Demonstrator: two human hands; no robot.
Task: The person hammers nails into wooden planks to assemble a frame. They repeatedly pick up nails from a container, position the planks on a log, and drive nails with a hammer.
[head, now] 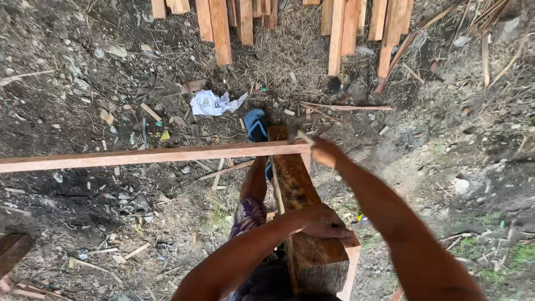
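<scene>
A long reddish wooden plank lies crosswise, with its right end on a thick dark wooden beam. My left hand presses down on the beam's near part, fingers curled over its top. My right hand is blurred at the plank's right end and grips what looks like a hammer; its head is smeared by motion. My leg reaches forward beside the beam, with a blue sandal on the foot.
Stacks of cut wooden slats and more slats lie at the top. A crumpled white cloth rests on the dirt. Wood scraps, stones and dry straw litter the ground. A dark log end sits at the bottom left.
</scene>
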